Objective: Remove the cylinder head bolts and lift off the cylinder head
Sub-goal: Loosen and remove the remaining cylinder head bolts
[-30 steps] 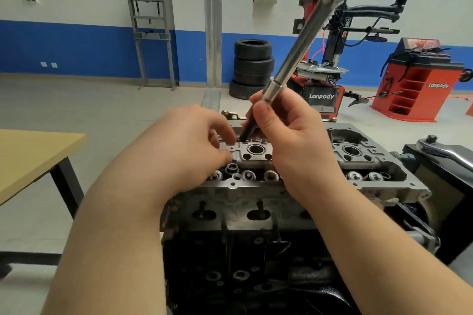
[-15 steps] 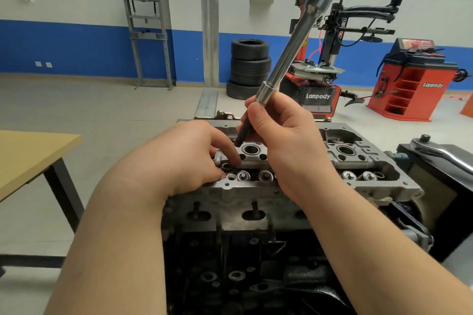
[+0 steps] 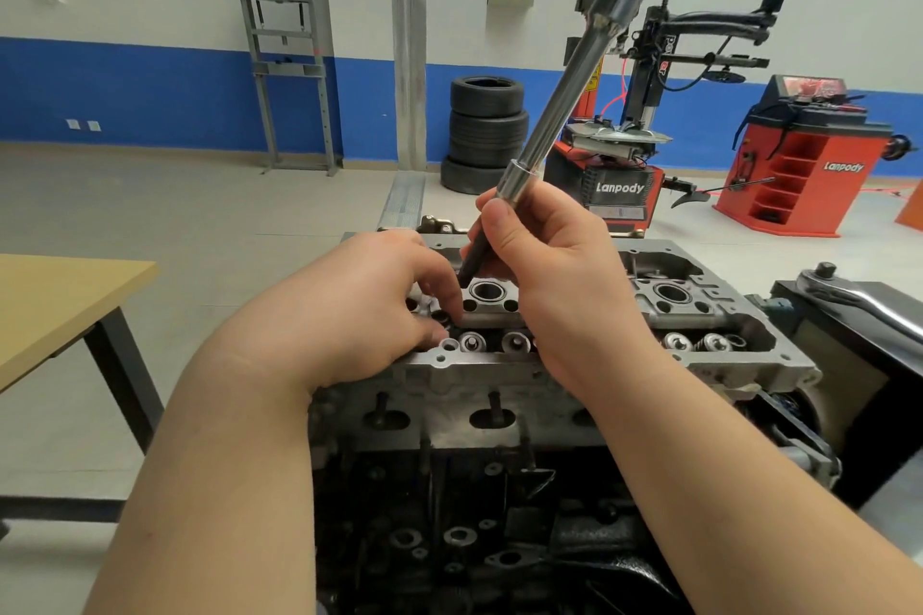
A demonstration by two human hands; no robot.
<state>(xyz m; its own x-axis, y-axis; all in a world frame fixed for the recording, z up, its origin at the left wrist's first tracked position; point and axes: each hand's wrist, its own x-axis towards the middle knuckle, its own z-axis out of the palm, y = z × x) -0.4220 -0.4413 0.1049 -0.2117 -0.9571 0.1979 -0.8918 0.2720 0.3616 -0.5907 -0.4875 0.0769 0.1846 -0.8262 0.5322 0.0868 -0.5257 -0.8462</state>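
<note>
The grey aluminium cylinder head (image 3: 709, 355) sits on top of the dark engine block (image 3: 449, 514) in front of me. My right hand (image 3: 544, 260) grips a long chrome socket extension (image 3: 564, 90), tilted up to the right, with a dark bit at its lower end angled down into the head near a round bore (image 3: 485, 290). My left hand (image 3: 369, 310) rests on the head's left part, fingers curled down among the valve springs (image 3: 469, 342) beside the bit's tip. What its fingertips touch is hidden.
A wooden table (image 3: 55, 305) stands to the left. A chrome ratchet handle (image 3: 864, 297) lies on a black box at the right. Behind are stacked tyres (image 3: 487, 135), a tyre changer (image 3: 624, 185) and a red wheel balancer (image 3: 804, 160).
The extension's top has dropped lower and shifted left as my right hand brought the bit down to the head. My left fingers have slid down into the valve area.
</note>
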